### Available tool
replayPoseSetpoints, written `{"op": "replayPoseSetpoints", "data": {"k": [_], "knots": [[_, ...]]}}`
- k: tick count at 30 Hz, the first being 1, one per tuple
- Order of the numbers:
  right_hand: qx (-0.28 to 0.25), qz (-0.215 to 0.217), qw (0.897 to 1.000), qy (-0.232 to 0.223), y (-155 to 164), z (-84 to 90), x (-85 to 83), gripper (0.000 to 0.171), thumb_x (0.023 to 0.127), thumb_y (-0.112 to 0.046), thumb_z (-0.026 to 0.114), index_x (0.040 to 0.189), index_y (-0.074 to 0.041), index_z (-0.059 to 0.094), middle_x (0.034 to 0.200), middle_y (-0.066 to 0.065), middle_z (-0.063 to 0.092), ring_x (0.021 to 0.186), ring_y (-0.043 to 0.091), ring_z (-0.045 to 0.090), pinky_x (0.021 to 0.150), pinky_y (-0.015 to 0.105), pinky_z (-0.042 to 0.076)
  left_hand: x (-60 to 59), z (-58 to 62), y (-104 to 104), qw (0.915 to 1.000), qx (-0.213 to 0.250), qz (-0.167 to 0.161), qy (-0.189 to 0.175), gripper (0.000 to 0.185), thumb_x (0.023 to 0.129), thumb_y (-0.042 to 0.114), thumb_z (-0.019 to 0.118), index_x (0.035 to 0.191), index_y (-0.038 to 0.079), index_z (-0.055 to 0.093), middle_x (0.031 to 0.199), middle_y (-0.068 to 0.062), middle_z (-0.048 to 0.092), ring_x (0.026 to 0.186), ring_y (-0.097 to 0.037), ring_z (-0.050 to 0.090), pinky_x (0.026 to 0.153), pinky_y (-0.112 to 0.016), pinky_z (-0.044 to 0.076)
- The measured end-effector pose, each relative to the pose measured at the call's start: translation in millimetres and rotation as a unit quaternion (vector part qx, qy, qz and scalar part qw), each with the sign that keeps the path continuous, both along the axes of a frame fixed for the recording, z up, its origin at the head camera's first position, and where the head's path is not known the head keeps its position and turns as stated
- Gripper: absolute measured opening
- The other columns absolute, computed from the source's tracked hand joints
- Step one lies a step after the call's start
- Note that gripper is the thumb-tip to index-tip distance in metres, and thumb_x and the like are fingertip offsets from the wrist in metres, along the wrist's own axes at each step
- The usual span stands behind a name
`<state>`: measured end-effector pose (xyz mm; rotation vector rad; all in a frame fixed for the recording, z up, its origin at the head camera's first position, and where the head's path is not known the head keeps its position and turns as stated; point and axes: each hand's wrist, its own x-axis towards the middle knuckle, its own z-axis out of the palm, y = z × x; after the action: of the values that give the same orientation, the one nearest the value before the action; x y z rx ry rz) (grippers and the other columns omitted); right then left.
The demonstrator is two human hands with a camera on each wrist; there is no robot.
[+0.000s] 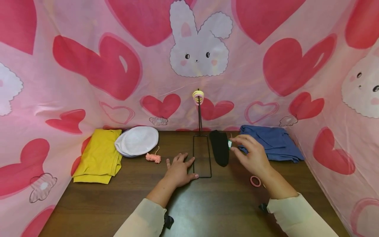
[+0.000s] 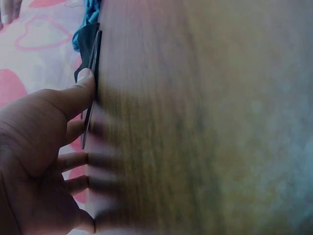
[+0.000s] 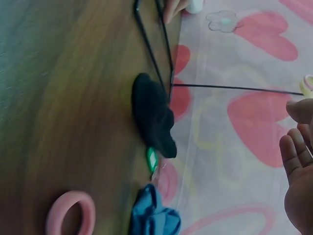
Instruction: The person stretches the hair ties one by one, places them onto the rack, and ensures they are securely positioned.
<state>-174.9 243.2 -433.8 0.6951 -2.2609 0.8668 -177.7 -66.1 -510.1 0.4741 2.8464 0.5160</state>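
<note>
- Black fabric, a long narrow piece with rounded ends (image 1: 220,149), lies on the brown wood-grain table (image 1: 97,204), just right of centre in the head view.
- Its long axis runs nearly up and down that frame, the lower end leaning slightly right, roughly alongside the right edge of the black wire stand's rectangular base (image 1: 210,158).
- Right hand (image 1: 251,154) is clearly nearer, reaching in from the right; the small green-and-white tag (image 1: 229,144) by the fabric's right edge lines up with its fingertips.
- Thumb and fingers of that hand are parted and pinch nothing; the right wrist view shows a gap between them and the tag, so the black piece lies leftward in both views.
- Left hand (image 1: 179,172) is across the base, its fingers spread on the table and its thumb at the wire's lower left corner, gripping nothing.
- Blue folded cloth (image 1: 272,144) sits behind the right hand, toward the frame's right.
</note>
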Motion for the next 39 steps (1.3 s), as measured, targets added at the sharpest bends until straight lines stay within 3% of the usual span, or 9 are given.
{"op": "replayPoseSetpoints", "data": {"k": [9, 20, 25, 28, 31, 32, 35, 39], "knots": [[0.043, -0.009, 0.999, -0.028, 20.1, -12.3, 17.0, 0.039, 0.078, -0.004, 0.089, 0.114, -0.014, 0.077, 0.113, 0.002, 0.070, 0.102, 0.020, 0.066, 0.086, 0.014, 0.045, 3.4, 0.5, -1.4, 1.0000, 0.005, 0.005, -0.005, 0.079, 0.089, 0.063, 0.072, 0.157, 0.031, 0.048, 0.167, -0.008, 0.032, 0.156, -0.036, 0.020, 0.114, -0.079, 0.008], [0.091, -0.013, 0.993, -0.073, 48.2, -31.3, 36.3, 0.047, 0.076, -0.005, 0.091, 0.119, -0.013, 0.075, 0.118, 0.001, 0.070, 0.107, 0.024, 0.067, 0.093, 0.010, 0.041, 2.2, -1.8, -0.5, 1.0000, 0.001, -0.001, -0.006, 0.079, 0.089, 0.063, 0.072, 0.157, 0.031, 0.048, 0.167, -0.008, 0.033, 0.156, -0.036, 0.021, 0.114, -0.079, 0.010], [0.119, -0.013, 0.986, -0.119, 58.0, -38.7, 42.4, 0.049, 0.078, -0.010, 0.091, 0.124, -0.015, 0.073, 0.122, -0.001, 0.068, 0.110, 0.022, 0.065, 0.085, 0.023, 0.051, 2.5, -0.8, 0.3, 1.0000, -0.001, -0.002, -0.005, 0.079, 0.090, 0.064, 0.071, 0.158, 0.032, 0.047, 0.167, -0.008, 0.032, 0.156, -0.036, 0.021, 0.114, -0.079, 0.010], [0.127, 0.002, 0.980, -0.153, 63.4, -42.3, 44.3, 0.049, 0.080, -0.012, 0.090, 0.126, -0.016, 0.071, 0.123, 0.000, 0.068, 0.083, 0.009, 0.061, 0.068, 0.027, 0.051, 2.6, -0.8, 0.3, 1.0000, 0.001, -0.002, -0.005, 0.079, 0.090, 0.064, 0.071, 0.158, 0.031, 0.047, 0.167, -0.008, 0.032, 0.156, -0.036, 0.021, 0.114, -0.079, 0.010], [0.138, 0.009, 0.976, -0.168, 68.7, -46.3, 45.4, 0.050, 0.080, -0.014, 0.090, 0.126, -0.015, 0.071, 0.123, 0.001, 0.068, 0.078, 0.006, 0.053, 0.066, 0.026, 0.047, 2.8, -0.6, 0.0, 1.0000, 0.004, -0.003, -0.007, 0.079, 0.090, 0.063, 0.071, 0.158, 0.031, 0.048, 0.167, -0.009, 0.033, 0.156, -0.037, 0.021, 0.114, -0.079, 0.010], [0.144, 0.008, 0.975, -0.171, 70.2, -47.4, 45.6, 0.050, 0.080, -0.015, 0.091, 0.126, -0.014, 0.072, 0.123, 0.002, 0.069, 0.079, 0.006, 0.055, 0.068, 0.027, 0.048, 2.7, -0.6, -0.1, 1.0000, 0.005, -0.003, -0.007, 0.079, 0.090, 0.063, 0.071, 0.158, 0.031, 0.048, 0.167, -0.009, 0.033, 0.156, -0.037, 0.021, 0.114, -0.079, 0.010], [0.165, 0.005, 0.970, -0.176, 74.9, -50.3, 46.5, 0.053, 0.077, -0.017, 0.092, 0.126, -0.012, 0.072, 0.124, 0.003, 0.070, 0.105, 0.018, 0.062, 0.084, 0.038, 0.051, 1.8, -0.4, -0.1, 1.0000, 0.005, -0.002, -0.006, 0.078, 0.090, 0.063, 0.071, 0.158, 0.031, 0.048, 0.167, -0.008, 0.033, 0.156, -0.037, 0.021, 0.114, -0.079, 0.009], [0.185, 0.009, 0.960, -0.208, 81.8, -52.2, 49.0, 0.056, 0.076, -0.022, 0.094, 0.127, -0.011, 0.073, 0.123, 0.003, 0.070, 0.115, 0.027, 0.061, 0.091, 0.051, 0.051, 0.2, 0.0, 0.2, 1.0000, 0.005, -0.003, -0.005, 0.079, 0.090, 0.063, 0.071, 0.158, 0.031, 0.047, 0.167, -0.008, 0.032, 0.156, -0.036, 0.020, 0.114, -0.079, 0.009]]}}
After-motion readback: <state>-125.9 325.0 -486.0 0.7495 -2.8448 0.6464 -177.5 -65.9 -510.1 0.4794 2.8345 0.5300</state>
